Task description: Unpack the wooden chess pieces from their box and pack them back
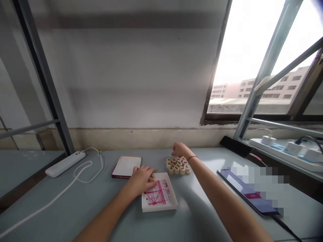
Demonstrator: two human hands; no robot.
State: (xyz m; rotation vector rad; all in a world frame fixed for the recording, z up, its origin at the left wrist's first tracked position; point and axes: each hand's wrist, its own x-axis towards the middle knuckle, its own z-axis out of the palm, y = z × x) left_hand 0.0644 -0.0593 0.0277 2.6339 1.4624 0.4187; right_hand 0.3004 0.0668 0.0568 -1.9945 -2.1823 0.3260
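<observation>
My left hand (142, 179) is over the left rim of a white open box (172, 198), which has a sheet with pink lines inside. A round wooden Chinese chess piece (151, 177) shows between its thumb and fingers. Beyond the box stands a tight cluster of Chinese chess pieces (179, 164), stacked in rows with black and red characters. My right hand (180, 149), a red cord on the wrist, is curled closed at the far side of this cluster. Whatever its fingers hold is hidden.
A white box lid (129, 165) with dark red sides lies left of the box. Farther left is a white power strip (65, 164) with a trailing cable. On the right are a tablet (243, 191), a black object (235, 146) and another power strip (285, 154) with chargers. Metal posts flank the table.
</observation>
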